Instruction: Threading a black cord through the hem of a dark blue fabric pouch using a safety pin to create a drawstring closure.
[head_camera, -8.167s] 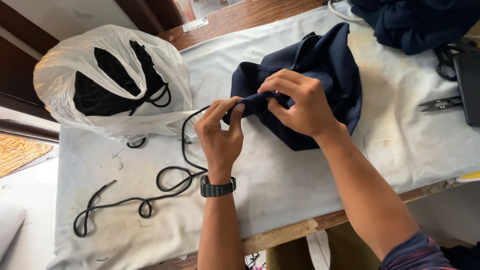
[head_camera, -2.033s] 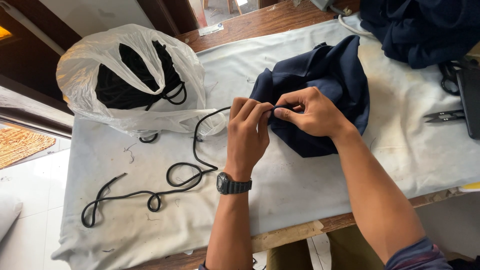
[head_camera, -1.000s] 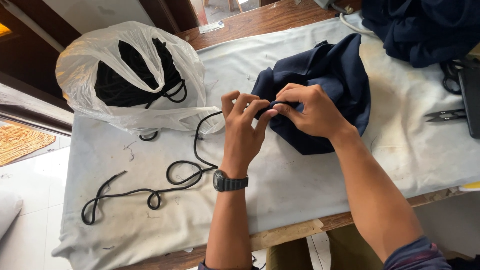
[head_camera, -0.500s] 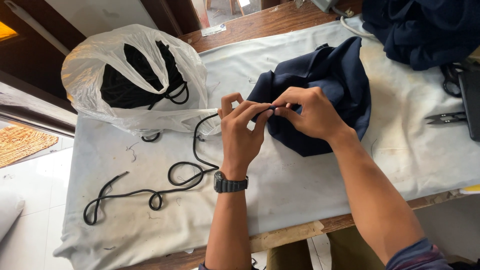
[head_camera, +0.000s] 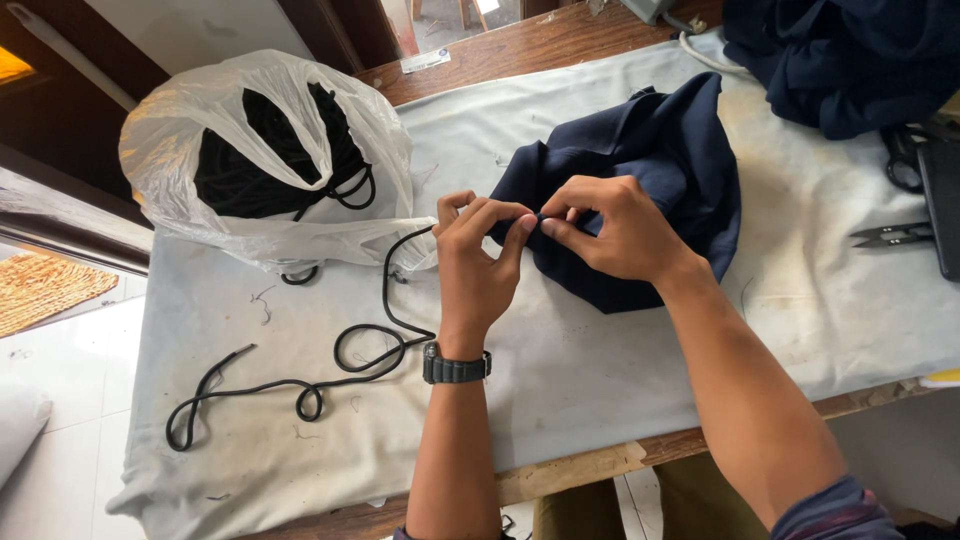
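Note:
A crumpled navy fabric piece (head_camera: 660, 170) lies on the table's white cloth cover (head_camera: 600, 370). My left hand (head_camera: 475, 265), with a black watch on the wrist, pinches the fabric's near edge together with a black cord (head_camera: 390, 290). My right hand (head_camera: 615, 225) pinches the same edge right beside it, fingertips touching. The cord runs from my left hand down across the cloth in loops, and its free end lies at the left.
A white plastic bag (head_camera: 270, 160) full of black cord sits at the back left. More navy fabric (head_camera: 850, 55) is piled at the back right. Small snips (head_camera: 895, 235) and black scissors (head_camera: 905, 155) lie at the right edge. The wooden table edge runs along the front.
My hands stay at the fabric's edge, with the fingers shifting slightly as they work the cord and cloth. The cord's loops on the cloth have barely moved.

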